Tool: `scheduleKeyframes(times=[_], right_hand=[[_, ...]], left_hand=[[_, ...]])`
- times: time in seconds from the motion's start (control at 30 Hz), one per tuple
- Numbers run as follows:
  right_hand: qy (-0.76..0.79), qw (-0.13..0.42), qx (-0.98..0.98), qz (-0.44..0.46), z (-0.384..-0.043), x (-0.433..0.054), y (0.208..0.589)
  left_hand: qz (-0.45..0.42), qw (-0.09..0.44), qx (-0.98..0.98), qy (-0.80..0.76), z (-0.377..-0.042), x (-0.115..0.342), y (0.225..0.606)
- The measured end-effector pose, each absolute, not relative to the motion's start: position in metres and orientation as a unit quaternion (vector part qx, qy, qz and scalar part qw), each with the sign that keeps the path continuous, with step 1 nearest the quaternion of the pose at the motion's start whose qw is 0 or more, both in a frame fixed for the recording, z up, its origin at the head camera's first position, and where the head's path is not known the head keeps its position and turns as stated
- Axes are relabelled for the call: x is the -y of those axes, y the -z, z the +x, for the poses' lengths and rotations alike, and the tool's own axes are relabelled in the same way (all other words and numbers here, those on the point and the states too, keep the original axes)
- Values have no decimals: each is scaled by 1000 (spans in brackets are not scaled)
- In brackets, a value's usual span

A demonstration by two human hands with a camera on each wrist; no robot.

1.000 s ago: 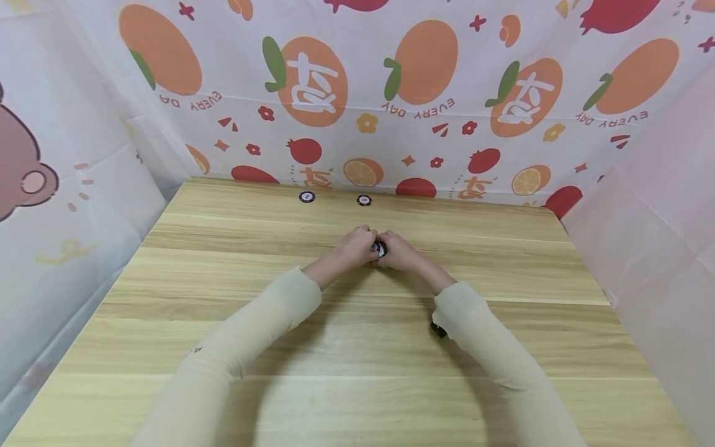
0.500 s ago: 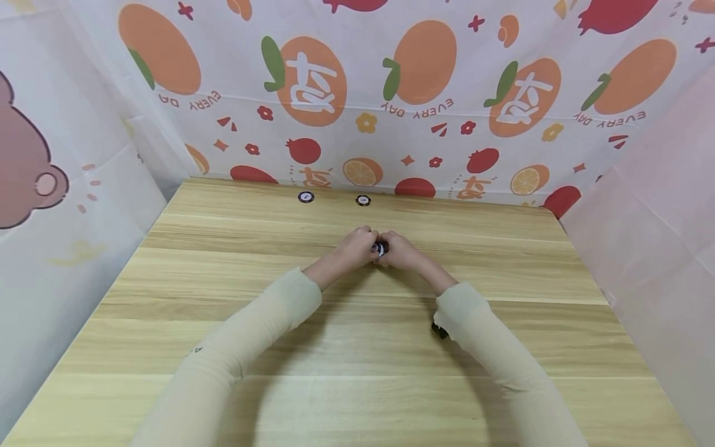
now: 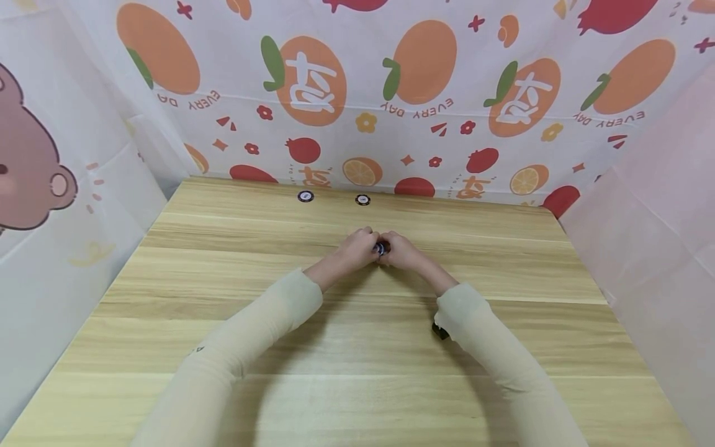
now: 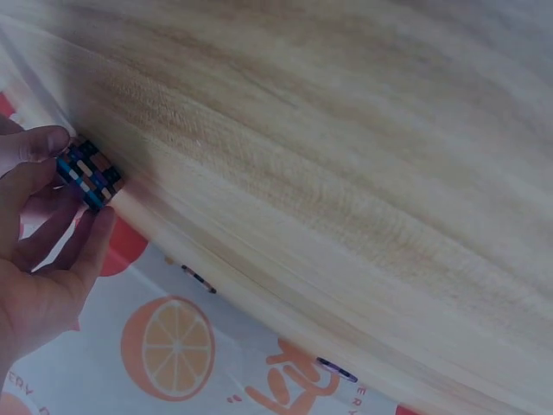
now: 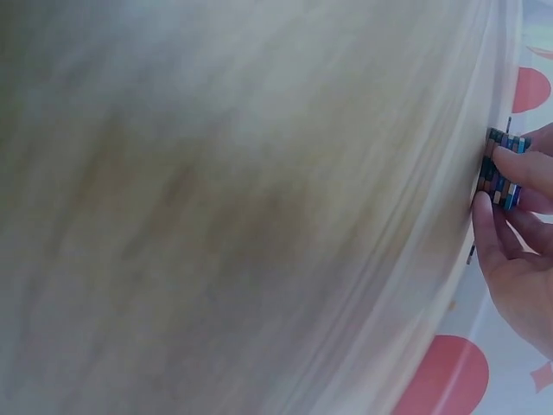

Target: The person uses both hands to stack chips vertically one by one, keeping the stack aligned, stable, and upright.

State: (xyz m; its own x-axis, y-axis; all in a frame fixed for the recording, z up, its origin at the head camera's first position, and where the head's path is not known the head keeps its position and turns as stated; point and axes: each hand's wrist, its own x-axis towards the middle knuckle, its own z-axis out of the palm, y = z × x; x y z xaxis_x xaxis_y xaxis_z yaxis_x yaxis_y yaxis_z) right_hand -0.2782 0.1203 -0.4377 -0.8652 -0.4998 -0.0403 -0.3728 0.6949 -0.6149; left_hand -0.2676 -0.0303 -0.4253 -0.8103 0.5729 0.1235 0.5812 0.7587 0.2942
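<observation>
A short stack of poker chips (image 3: 382,249) is held between my two hands above the middle of the table. My left hand (image 3: 356,247) pinches it from the left, thumb on one side and fingertips on the other. From the right, my right hand (image 3: 400,250) grips the same stack with thumb and fingers. The left wrist view shows the chips' striped edges in dark, blue and tan on the stack (image 4: 89,175). Much of the chips' faces is covered by the fingers.
Two single chips lie flat near the back edge of the wooden table (image 3: 357,397): a purple-rimmed chip (image 3: 305,196) and a black-rimmed chip (image 3: 363,199). A small black object (image 3: 440,331) shows partly beneath the right sleeve. Printed cloth (image 3: 430,143) hangs behind the table.
Both hands stay nearly in place around the stack. The chips have turned slightly between the fingers, so less of the pale face shows in the head view.
</observation>
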Motion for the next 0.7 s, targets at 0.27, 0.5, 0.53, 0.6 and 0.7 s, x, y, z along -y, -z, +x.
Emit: scheduleKeyframes(times=[0.27,0.5,0.53,0.6,0.7], right_hand=[[334,103,-902,-252,-278,-128,440],[340,106,-907,-224,-275,-136,440],[340,107,-907,-224,-275,-136,440],[340,104,-907,-227,-274,-136,440],[340,98,-907,-230,-274,-135,441]], left_hand=[[-310,18,937,160,-260,37,421],[-300,12,940,163,-264,57,425],[-298,6,941,162,-264,59,425],[-296,-7,941,166,-264,61,425],[-295,-19,940,169,-264,62,424]])
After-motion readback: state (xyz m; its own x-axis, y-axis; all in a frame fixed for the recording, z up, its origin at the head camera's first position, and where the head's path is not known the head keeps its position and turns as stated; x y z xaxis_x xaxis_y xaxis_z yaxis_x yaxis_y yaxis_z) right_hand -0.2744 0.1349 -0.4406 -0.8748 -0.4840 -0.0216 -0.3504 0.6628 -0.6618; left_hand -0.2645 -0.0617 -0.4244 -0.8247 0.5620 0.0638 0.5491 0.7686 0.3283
